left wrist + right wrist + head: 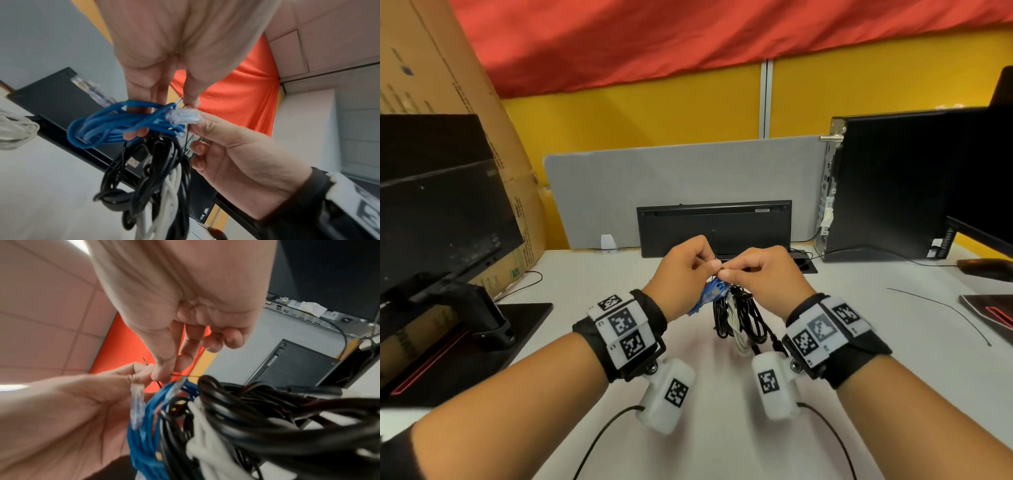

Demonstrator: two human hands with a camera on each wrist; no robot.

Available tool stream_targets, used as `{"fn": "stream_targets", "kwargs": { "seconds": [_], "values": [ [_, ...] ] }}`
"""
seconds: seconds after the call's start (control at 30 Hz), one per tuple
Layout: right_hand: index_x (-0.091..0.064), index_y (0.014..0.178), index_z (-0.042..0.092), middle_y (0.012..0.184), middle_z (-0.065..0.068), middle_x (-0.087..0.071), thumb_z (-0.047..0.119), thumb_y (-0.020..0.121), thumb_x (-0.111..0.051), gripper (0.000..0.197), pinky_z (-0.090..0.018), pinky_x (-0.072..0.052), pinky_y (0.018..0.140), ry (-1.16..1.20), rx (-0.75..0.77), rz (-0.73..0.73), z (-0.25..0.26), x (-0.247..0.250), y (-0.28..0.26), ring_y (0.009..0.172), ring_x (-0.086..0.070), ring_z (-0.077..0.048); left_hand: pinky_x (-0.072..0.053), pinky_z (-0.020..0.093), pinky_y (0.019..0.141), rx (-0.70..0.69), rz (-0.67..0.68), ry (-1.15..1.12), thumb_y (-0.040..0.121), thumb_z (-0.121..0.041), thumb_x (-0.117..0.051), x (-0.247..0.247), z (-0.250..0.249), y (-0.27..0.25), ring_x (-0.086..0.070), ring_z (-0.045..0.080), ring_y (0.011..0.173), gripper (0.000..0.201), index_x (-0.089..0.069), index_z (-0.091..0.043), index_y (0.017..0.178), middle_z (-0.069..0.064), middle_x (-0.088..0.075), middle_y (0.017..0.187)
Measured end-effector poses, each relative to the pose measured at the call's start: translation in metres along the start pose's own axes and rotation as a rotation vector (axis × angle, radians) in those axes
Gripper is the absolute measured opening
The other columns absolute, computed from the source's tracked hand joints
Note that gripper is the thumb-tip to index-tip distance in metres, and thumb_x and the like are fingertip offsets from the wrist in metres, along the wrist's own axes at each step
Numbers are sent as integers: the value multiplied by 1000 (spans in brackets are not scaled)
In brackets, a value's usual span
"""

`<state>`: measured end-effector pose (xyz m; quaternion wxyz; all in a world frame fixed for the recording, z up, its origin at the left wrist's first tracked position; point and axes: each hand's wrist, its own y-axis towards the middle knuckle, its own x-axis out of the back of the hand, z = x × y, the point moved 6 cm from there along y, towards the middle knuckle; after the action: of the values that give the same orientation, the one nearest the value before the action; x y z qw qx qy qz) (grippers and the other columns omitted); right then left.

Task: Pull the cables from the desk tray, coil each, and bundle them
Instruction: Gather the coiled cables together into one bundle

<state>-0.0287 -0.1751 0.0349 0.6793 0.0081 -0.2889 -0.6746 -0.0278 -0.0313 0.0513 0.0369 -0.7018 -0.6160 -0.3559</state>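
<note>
A bundle hangs above the white desk: a coiled blue network cable with a clear plug, coiled black cables and a white cable. My left hand and right hand meet fingertip to fingertip over the bundle's top. Each pinches an end of a thin black tie wire that runs into the bundle beside the blue cable and black cables. In the left wrist view, the left hand's lower fingers also lie against the blue coil.
A black keyboard leans on the grey divider behind the hands. A PC tower stands at the right, a monitor and cardboard box at the left. A loose thin wire lies on the desk's right side.
</note>
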Motion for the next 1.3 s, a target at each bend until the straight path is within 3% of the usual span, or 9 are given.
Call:
{"fn": "stream_targets", "kwargs": {
  "seconds": [0.17, 0.37, 0.53, 0.63, 0.8, 0.9, 1.1, 1.2, 1.3],
  "values": [
    [-78, 84, 18, 82, 1, -71, 12, 81, -75, 8, -21, -51, 77, 25, -1, 3, -6, 0, 18, 78, -66, -7, -57, 43, 72, 34, -34, -38, 96, -15, -57, -4, 5, 18, -67, 34, 81, 17, -53, -10, 80, 20, -67, 82],
    [-78, 85, 14, 87, -2, -70, 13, 84, -72, 6, -15, -49, 73, 35, -15, -44, -19, -2, 34, 78, -66, -8, -56, 54, 79, 78, -37, -116, 95, -12, -58, -10, 12, 32, -67, 39, 82, 16, -54, -5, 81, 26, -66, 83],
    [-78, 86, 14, 85, 3, -69, 14, 85, -72, 7, -18, -50, 77, 38, 4, -75, -32, 4, 47, 77, -65, -5, -59, 30, 62, 121, -20, -150, 92, -23, -65, -3, 22, 51, -70, 22, 72, 22, -65, -3, 83, 16, -70, 83],
    [-77, 84, 20, 85, 8, -70, 17, 84, -73, 6, -19, -49, 77, 28, -9, -101, -46, 6, 50, 76, -65, 2, -59, 32, 55, 268, -86, -214, 94, -19, -59, 15, 50, 64, -68, 23, 67, 21, -66, -1, 89, 12, -67, 81],
    [-76, 80, 26, 84, 9, -71, 16, 84, -73, 11, -10, -47, 71, 16, -3, -123, -60, 9, 52, 74, -64, 5, -58, 38, 79, 437, 54, 422, 90, -14, -59, 31, 123, 76, -68, 28, 88, 17, -71, -3, 91, 13, -71, 95],
    [-78, 82, 20, 84, 10, -71, 17, 85, -72, 7, -4, -45, 65, -44, -4, -92, -64, 10, 53, 72, -63, 7, -49, 27, 66, 488, 286, 798, 85, -30, -64, 17, 156, 68, -61, 20, 74, 23, -65, -10, 73, 7, -66, 87],
    [-78, 81, 18, 85, 7, -71, 18, 85, -72, 7, -2, -42, 64, -56, -8, -68, -63, 15, 51, 69, -61, 9, -37, 33, 75, 442, 445, 1004, 71, -63, -66, -2, 174, 61, -50, 21, 94, 38, -67, -26, 79, -3, -63, 89],
    [-77, 79, 22, 84, 9, -71, 19, 85, -72, 9, -1, -40, 61, -73, -11, -47, -60, 16, 48, 68, -60, 10, -35, 36, 82, 436, 448, 1022, 83, -50, -60, -10, 166, 57, -50, 22, 90, 27, -59, -23, 79, -1, -64, 91],
    [-77, 77, 22, 84, 8, -70, 19, 85, -72, 10, -8, -41, 65, -73, -23, -31, -58, 16, 43, 69, -60, 7, -47, 32, 78, 485, 345, 624, 94, -31, -50, -12, 151, 57, -59, 21, 69, 26, -61, -12, 80, 7, -69, 84]
  ]
}}
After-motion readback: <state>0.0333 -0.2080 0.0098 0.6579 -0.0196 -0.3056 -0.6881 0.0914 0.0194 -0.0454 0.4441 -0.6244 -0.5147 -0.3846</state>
